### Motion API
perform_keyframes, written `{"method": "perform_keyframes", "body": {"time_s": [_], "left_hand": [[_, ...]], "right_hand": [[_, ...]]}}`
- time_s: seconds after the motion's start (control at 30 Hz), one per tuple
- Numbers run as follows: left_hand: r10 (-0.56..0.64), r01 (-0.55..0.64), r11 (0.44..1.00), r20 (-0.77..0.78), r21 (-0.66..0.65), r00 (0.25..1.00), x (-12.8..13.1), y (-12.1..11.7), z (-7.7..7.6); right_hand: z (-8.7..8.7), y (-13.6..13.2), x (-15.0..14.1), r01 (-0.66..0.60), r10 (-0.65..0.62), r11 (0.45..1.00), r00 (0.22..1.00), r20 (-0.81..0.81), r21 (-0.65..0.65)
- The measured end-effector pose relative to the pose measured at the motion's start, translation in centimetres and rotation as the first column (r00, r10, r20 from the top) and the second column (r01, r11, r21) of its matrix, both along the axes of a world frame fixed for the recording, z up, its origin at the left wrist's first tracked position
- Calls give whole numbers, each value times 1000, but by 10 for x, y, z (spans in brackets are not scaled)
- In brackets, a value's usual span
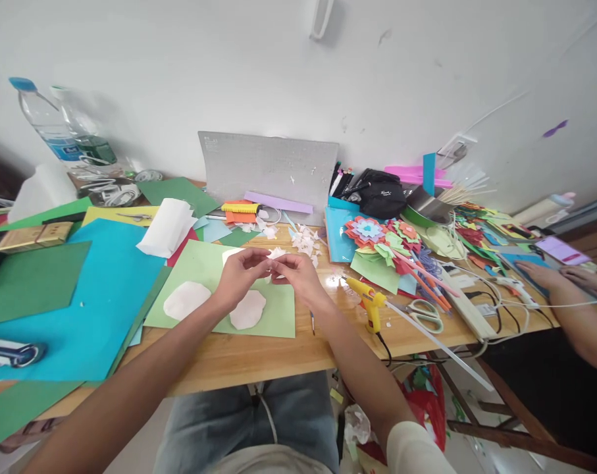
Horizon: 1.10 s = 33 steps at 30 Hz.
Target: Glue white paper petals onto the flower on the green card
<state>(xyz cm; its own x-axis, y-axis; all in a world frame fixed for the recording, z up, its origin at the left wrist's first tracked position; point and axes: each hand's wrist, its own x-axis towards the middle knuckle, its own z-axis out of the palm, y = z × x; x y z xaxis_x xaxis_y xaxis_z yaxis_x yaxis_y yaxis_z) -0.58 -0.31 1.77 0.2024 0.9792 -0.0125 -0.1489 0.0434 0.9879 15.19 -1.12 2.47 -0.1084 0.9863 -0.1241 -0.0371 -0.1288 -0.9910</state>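
White paper piece (277, 253) is up btwn both hands, over far R part of lt green sheet (281, 319). L hand (241, 273) & R hand (301, 273) both grasping it, thumbs + fingers pinched tight. Two white paper rounds (247, 309) on sheet, near side. White scraps (305, 240) just far/R; yellow glue gun (371, 301) & scissors (426, 316) farther R on table (219, 365).

scuffed wht wall (180, 72), elec outlet (456, 151) R, glossy wood tbl (259, 359), pale flr (153, 424), dk seat (549, 388) btm R
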Motion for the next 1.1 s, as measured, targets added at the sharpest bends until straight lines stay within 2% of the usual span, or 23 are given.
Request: {"method": "perform_keyframes", "body": {"time_s": [0.1,0.3,0.5,0.77,0.9,1.1], "left_hand": [[20,-20,1000,-22,8,1000,0,2,-2],[43,-41,996,27,-74,999,0,3,2],[3,0,992,29,-129,1000,-2,2,6],[55,-54,992,5,-114,998,-2,3,4],[8,-6,994,16,-114,1000,-1,2,5],[45,-48,992,-22,-121,999,-1,3,2]], "right_hand": [[-1,0,-1,8,-8,1000,1000,20,15],[-3,1,0,-3,0,999,999,47,54],[-6,2,1,-14,1,993,994,105,120],[-4,1,4,-47,28,993,986,165,110],[-8,4,7,-67,33,986,977,211,155],[-8,2,3,-94,29,969,962,272,228]]}}
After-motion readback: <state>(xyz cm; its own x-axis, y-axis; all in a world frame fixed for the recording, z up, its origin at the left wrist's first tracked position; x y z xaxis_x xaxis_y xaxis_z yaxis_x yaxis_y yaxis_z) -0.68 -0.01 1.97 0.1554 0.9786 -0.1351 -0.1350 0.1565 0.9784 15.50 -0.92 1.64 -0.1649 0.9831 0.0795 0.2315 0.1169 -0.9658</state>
